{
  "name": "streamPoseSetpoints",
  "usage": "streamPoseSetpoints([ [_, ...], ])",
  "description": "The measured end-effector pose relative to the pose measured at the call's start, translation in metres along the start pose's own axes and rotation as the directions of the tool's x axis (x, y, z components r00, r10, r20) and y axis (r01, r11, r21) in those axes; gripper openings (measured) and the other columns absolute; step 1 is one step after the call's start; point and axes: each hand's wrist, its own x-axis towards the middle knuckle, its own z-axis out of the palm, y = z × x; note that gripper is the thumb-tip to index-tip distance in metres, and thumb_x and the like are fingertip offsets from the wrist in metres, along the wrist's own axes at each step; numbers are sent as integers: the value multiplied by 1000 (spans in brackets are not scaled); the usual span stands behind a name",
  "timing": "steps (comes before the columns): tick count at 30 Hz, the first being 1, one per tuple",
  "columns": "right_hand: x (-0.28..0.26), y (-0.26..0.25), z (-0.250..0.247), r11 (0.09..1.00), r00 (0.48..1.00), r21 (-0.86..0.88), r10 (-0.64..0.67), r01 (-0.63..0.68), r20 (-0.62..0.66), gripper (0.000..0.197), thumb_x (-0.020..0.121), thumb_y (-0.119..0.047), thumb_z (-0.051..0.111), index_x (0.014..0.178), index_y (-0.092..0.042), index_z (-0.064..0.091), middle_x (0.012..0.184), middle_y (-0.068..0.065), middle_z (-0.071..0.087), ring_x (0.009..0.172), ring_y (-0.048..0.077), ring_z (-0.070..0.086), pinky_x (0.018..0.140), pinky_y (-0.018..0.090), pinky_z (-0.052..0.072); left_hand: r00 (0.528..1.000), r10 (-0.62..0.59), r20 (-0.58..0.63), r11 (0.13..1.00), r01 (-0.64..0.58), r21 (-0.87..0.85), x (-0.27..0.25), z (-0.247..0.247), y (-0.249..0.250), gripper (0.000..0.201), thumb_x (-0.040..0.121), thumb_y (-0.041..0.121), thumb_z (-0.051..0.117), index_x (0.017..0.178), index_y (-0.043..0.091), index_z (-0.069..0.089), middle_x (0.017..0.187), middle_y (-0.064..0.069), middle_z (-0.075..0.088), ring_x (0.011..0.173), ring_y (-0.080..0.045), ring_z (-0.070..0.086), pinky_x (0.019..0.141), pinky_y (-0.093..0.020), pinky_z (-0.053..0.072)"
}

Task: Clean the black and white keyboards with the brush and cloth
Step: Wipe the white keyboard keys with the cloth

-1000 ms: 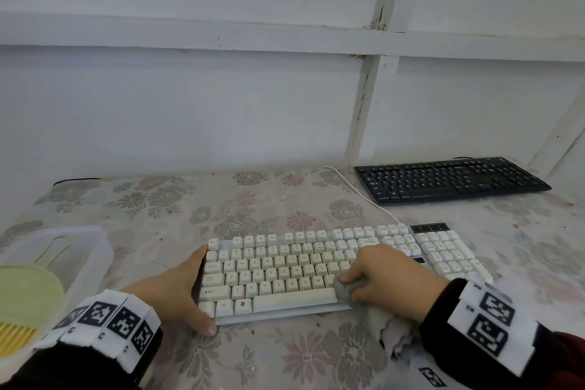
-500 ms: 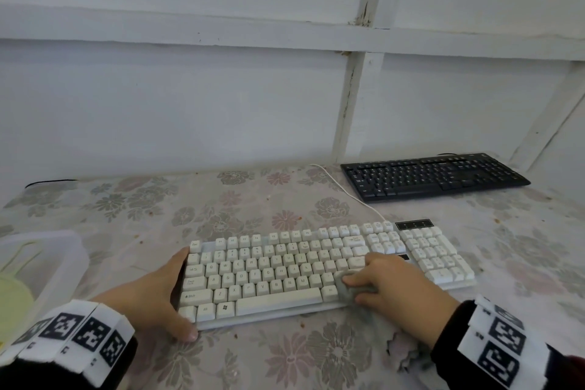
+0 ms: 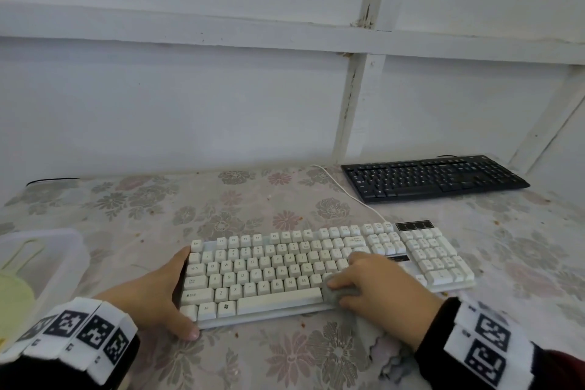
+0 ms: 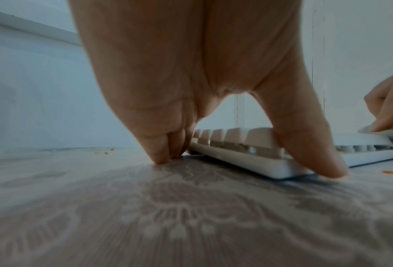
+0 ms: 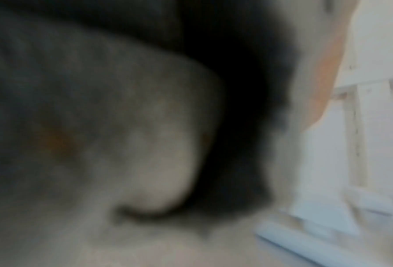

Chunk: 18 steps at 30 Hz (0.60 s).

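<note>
The white keyboard (image 3: 285, 269) lies in the middle of the flowered table, and the left wrist view shows its near corner (image 4: 254, 160). My left hand (image 3: 177, 291) braces its left end, with the fingers (image 4: 161, 159) straight down on the table beside the edge and the thumb at the front corner. My right hand (image 3: 364, 286) grips a bunched grey cloth (image 3: 340, 293) and presses it on the keys just right of the space bar. The right wrist view is blurred and filled by the cloth (image 5: 99, 126). At the back right, untouched, lies the black keyboard (image 3: 433, 177).
A clear plastic box (image 3: 63, 250) stands at the left edge, with a pale green object (image 3: 12, 298) inside. A white cable (image 3: 348, 196) runs from the white keyboard toward the wall. Orange crumbs (image 4: 104, 152) dot the tablecloth. A white panelled wall closes the back.
The head camera has shifted a little. The right hand with the cloth has moved only slightly on the lower right keys. The left hand has kept its place.
</note>
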Motion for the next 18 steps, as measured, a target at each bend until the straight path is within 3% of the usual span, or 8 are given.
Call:
streamPoseSetpoints([
  [2, 0, -1, 8, 1000, 1000, -19, 24, -24, -3, 19, 90, -20, 50, 99, -21, 67, 78, -11, 31, 83, 12, 50, 56, 10, 23, 1000, 19, -2, 999, -19, -27, 0, 1, 0, 134, 40, 35, 94, 138, 39, 1, 127, 27, 38, 123, -2, 41, 107, -25, 32],
  [4, -2, 5, 9, 998, 998, -21, 58, -59, -24, 20, 91, -18, 50, 99, -24, 67, 78, -11, 31, 87, 15, 53, 56, 11, 25, 999, 45, 4, 998, -45, -48, 0, 1, 0, 131, 35, 39, 94, 129, 43, 3, 126, 29, 38, 118, 5, 41, 104, -21, 33],
  [7, -9, 15, 6, 995, 994, -23, 98, -99, -42, 22, 92, -18, 50, 101, -28, 68, 77, -12, 31, 80, 11, 50, 53, 10, 25, 999, 54, 5, 997, -53, -53, -1, 1, -1, 136, 25, 48, 92, 127, 46, 3, 127, 29, 39, 120, 4, 41, 108, -25, 32],
  [12, -19, 32, 1, 984, 984, -42, 168, -171, -54, 20, 89, -17, 52, 92, -30, 67, 76, -14, 33, 73, 6, 44, 53, 14, 28, 999, 44, 7, 998, -44, -33, -3, 0, -1, 151, 18, 60, 87, 140, 41, 0, 130, 28, 38, 125, -2, 40, 112, -30, 31],
  [16, -31, 48, -11, 963, 967, -97, 249, -253, -49, 17, 86, -20, 54, 79, -30, 65, 75, -11, 35, 69, 3, 44, 51, 15, 28, 1000, 26, 8, 999, -26, -24, -2, 0, -2, 156, 19, 55, 90, 144, 37, -3, 129, 28, 40, 124, -3, 42, 110, -28, 32],
  [18, -37, 57, -21, 953, 961, -122, 274, -277, -43, 14, 83, -21, 54, 71, -24, 60, 74, -8, 37, 63, 2, 40, 52, 15, 30, 1000, 26, 3, 999, -26, -35, 0, 0, -4, 155, 20, 56, 91, 144, 37, -1, 131, 26, 41, 125, -4, 42, 112, -32, 32],
])
